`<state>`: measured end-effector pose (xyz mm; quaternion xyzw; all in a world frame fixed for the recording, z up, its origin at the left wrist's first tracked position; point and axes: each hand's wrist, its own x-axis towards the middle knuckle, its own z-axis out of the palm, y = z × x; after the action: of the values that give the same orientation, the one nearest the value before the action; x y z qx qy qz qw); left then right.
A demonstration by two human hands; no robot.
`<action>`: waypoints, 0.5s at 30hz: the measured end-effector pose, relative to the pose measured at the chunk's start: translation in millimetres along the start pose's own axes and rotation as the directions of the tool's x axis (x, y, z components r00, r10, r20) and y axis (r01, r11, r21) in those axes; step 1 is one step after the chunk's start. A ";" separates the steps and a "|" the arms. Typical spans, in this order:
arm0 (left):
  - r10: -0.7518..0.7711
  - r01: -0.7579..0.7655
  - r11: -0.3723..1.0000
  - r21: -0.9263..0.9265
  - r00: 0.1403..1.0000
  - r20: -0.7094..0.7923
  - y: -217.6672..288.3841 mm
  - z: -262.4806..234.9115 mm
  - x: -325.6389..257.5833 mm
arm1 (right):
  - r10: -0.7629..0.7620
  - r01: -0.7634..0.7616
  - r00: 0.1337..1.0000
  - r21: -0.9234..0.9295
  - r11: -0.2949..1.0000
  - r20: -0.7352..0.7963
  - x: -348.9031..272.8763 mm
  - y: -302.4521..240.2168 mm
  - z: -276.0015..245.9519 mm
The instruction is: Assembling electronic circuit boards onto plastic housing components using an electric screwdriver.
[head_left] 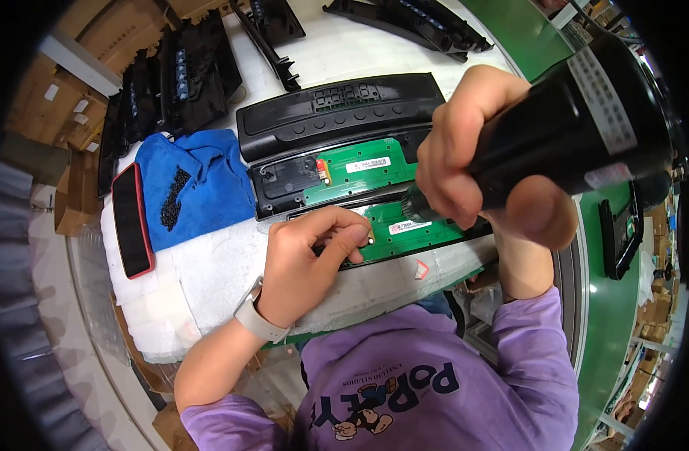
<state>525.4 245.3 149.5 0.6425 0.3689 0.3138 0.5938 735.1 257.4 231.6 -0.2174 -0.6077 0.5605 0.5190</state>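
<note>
My right hand (464,161) is wrapped round a black electric screwdriver (543,124), a thick cylinder with pale labels. Its ribbed nose (412,204) points down at the nearer green circuit board (378,242), which lies in a black housing. Over the left end of that board, my left hand (314,252) has its fingers curled and pinched together; whatever they hold is hidden. Just behind lies a second black housing with a green circuit board (367,167). Farther back rests a black panel (340,109) with a row of buttons and a display cut-out.
On the left, a blue cloth (209,161) carries a heap of tiny black screws (175,199). Beside it lies a red-edged phone (134,222). Black plastic housings (186,75) are stacked at the back left, with more housings (416,26) at the back right. A green surface (604,301) runs along the right.
</note>
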 end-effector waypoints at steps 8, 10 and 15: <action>0.044 -0.051 0.994 -0.092 0.996 -0.074 4.3 0.9 -2.6 | -0.386 0.362 0.922 0.319 0.876 0.014 -1.3 -0.4 -15.0; 0.005 -0.013 0.990 -0.137 0.998 -0.058 7.8 -1.5 -2.7 | -0.375 0.363 0.927 0.315 0.877 -0.026 -3.7 -2.6 -13.5; 0.019 -0.028 0.982 -0.187 0.999 -0.051 6.3 -2.4 -2.3 | -0.350 0.363 0.931 0.313 0.878 -0.100 -3.6 1.3 -10.1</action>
<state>522.7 244.4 156.2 0.5800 0.3447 0.3698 0.6388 744.9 259.3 227.3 -0.0243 -0.5256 0.5434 0.6541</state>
